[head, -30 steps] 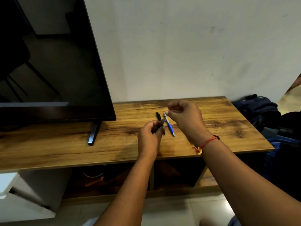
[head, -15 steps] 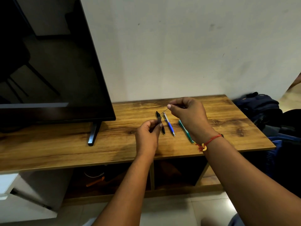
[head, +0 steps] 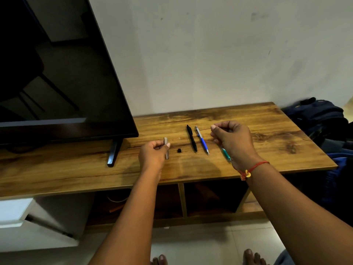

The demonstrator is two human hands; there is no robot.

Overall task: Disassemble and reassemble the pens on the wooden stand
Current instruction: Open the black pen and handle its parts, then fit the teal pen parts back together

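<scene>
One grey barrel [head: 165, 140] in left hand's [head: 152, 154] pinch, near black pen [head: 192, 139]; right hand [head: 232, 139] unclear

Dim warm indoor light, soft shadows on wooden stand [head: 267, 150] near centre, wide-angle bowing toward 9 and 3 o'clock edges.
</scene>
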